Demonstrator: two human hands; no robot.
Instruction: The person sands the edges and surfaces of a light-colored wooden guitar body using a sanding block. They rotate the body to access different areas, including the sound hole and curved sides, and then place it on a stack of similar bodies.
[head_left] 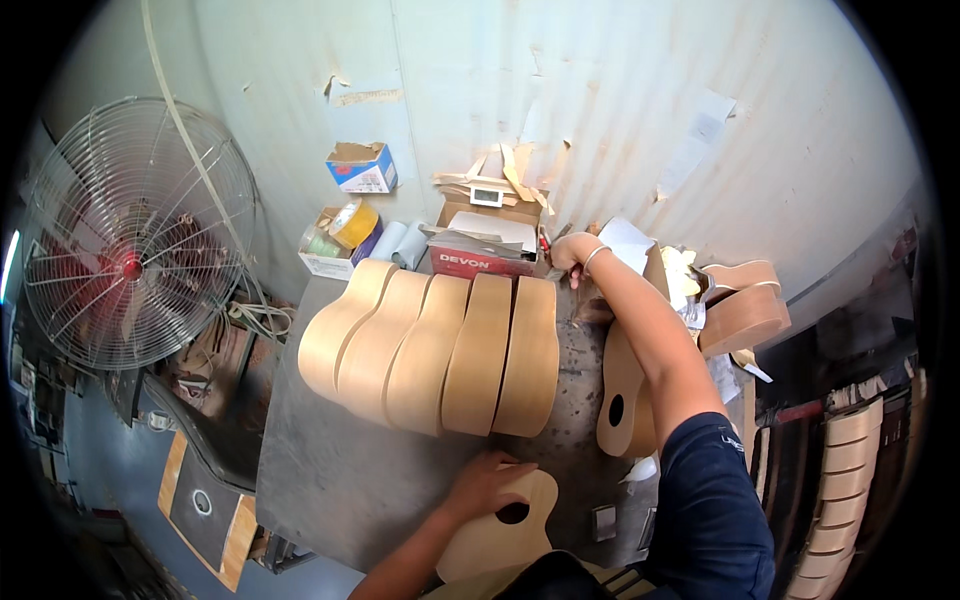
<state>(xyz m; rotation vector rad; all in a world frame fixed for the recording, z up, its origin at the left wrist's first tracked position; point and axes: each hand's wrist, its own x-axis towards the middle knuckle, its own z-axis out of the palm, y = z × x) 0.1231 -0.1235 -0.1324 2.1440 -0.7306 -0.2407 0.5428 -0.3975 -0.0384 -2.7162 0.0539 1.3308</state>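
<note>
A pale wooden ukulele body [530, 535] with a round sound hole lies close against me at the table's near edge. My left hand [490, 485] grips its upper left side, with the fingers closed near the sound hole. My right arm stretches to the far side of the table. There my right hand [574, 252] is closed beside a red and grey cardboard box [480, 262]; what its fingers hold, if anything, is too small to make out. A row of several ukulele bodies [415, 350] stands on edge between my hands. Another body with a sound hole [622, 390] lies partly under my right forearm.
A large wire-guarded fan [132, 265] stands at the left. Small boxes with tape rolls [353, 223] line the back of the grey table [340, 480]. More curved wooden bodies [745, 305] are at the back right, and a stack [840, 490] stands at the lower right.
</note>
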